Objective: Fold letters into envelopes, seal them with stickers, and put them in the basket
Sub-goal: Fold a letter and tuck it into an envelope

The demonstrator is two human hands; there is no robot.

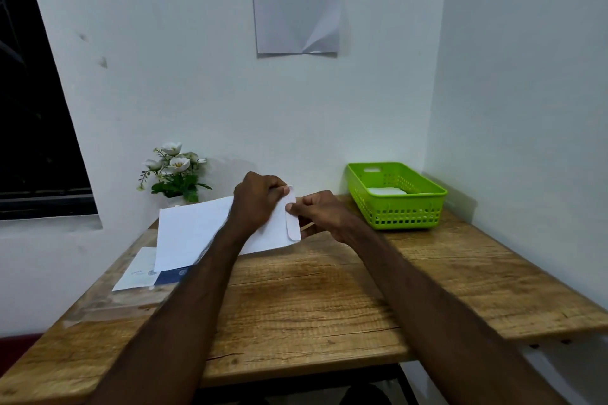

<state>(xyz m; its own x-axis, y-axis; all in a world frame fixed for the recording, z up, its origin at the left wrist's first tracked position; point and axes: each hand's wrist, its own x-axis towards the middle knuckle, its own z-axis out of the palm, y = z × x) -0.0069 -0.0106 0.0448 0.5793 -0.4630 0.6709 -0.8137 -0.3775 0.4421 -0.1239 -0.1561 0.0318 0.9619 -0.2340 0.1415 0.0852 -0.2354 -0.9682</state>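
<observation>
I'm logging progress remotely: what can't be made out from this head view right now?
- Head view: whether a letter is inside the envelope; its paper and the left hand hide that.
- Any sticker: not discernible near the right hand.
- White items in the basket: the mesh wall hides how many.
- Wall sheet: top cut off, print too small.

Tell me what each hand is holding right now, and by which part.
Both hands hold the white envelope at its flap end: the left hand grips the top corner there, the right hand pinches the rounded flap.
</observation>
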